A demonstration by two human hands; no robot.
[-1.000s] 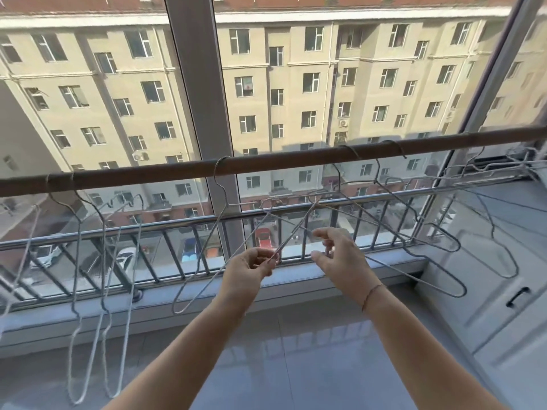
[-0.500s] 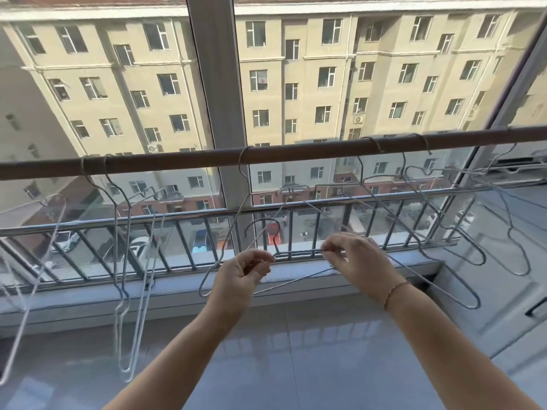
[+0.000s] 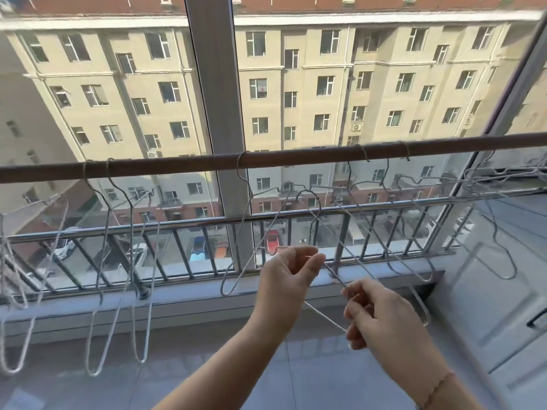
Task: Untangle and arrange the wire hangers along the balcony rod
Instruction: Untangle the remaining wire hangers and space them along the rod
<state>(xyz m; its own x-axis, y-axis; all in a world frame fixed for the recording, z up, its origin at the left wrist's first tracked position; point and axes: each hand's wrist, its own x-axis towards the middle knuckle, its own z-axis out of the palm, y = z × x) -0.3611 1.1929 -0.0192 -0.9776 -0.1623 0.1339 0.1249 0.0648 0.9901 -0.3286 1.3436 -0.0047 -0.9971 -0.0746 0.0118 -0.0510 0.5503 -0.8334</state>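
A brown balcony rod (image 3: 177, 166) runs across the view at window height. Several thin wire hangers hang from it: two side by side at the left (image 3: 102, 261), one at the centre (image 3: 241, 184), and a tangled cluster at the right (image 3: 384, 208). My left hand (image 3: 291, 276) pinches a wire of the centre hanger between thumb and fingers. My right hand (image 3: 373, 315), lower and to the right, grips the bottom wire of a tangled hanger (image 3: 325, 318), which runs slanted between the two hands.
A metal railing (image 3: 177, 229) with vertical bars stands behind the glass. A grey window post (image 3: 216, 84) rises at the centre. A white cabinet with a black handle (image 3: 537, 319) fills the right side. More hangers dangle at the far left (image 3: 11, 291).
My right hand has dropped lower and nearer, pulling a hanger wire down. My left hand stays pinched on the centre hanger. The view has shifted left.
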